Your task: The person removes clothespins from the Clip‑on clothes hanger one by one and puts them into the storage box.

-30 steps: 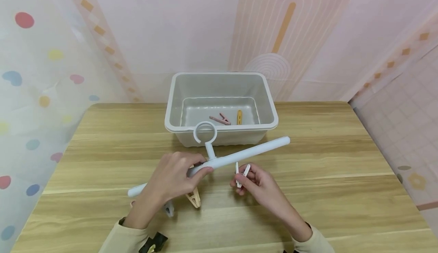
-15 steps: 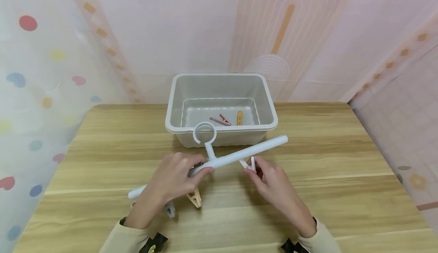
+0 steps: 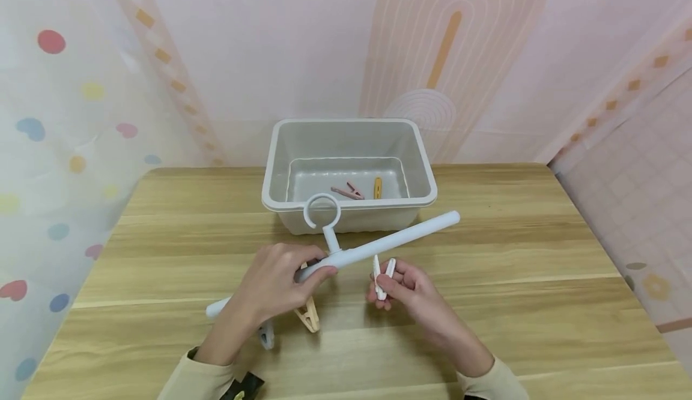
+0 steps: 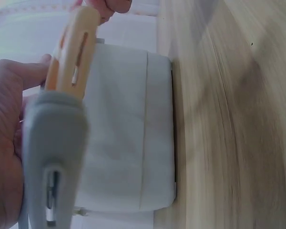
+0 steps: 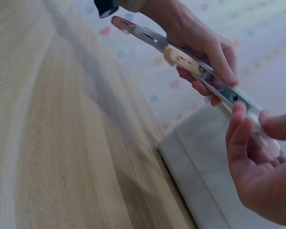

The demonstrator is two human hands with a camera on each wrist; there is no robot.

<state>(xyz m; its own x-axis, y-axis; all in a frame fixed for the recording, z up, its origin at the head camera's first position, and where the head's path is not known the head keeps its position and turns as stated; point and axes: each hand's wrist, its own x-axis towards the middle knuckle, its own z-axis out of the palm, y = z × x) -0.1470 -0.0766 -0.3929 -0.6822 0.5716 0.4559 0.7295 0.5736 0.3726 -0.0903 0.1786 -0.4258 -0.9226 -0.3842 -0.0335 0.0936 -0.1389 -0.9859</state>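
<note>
My left hand grips a white hanger bar near its middle, holding it slanted above the wooden table; its ring hook points toward the bin. A beige clothespin and a grey clothespin hang from the bar under that hand; the left wrist view shows the beige clothespin and the grey clothespin close up. My right hand pinches a white clothespin just below the bar, prongs up. In the right wrist view my right hand's fingers sit beside the bar.
A light grey plastic bin stands at the table's back centre, holding a pink clothespin and a yellow clothespin. A patterned backdrop closes in behind and on both sides.
My right hand went up to the bar with the white clothespin half a second ago, then came back down and left with it. The left hand and bar barely moved.
</note>
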